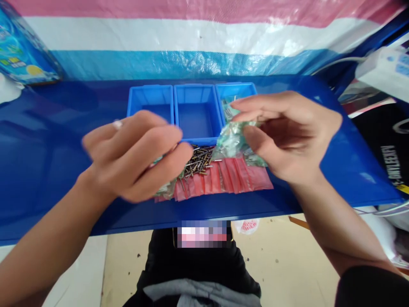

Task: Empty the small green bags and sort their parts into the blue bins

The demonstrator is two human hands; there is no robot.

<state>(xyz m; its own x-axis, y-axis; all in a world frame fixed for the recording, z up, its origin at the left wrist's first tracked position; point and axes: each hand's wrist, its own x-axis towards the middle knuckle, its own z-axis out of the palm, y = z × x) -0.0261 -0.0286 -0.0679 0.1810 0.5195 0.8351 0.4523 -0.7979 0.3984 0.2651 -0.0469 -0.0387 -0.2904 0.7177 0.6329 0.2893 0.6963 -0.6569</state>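
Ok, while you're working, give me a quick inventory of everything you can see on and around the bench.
Blue plastic bins: three, blue, side by side at the tabletop's far edge.
Blue tabletop: one, glossy blue, under everything.
Small metal pins: many, dark and brassy, heaped before the bins.
Red plastic packets: several, red, fanned beneath the pins.
Clear green-printed bags: at least two, green, beside the pins.
Striped sheet: one, pink, white and blue, behind the table.
Printed box: one, blue, far left.
Left hand: one, over the pins, wearing a silvery ring.
Right hand: one, at the nearer bag.

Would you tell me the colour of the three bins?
The bins are bright blue, best seen in the head view.
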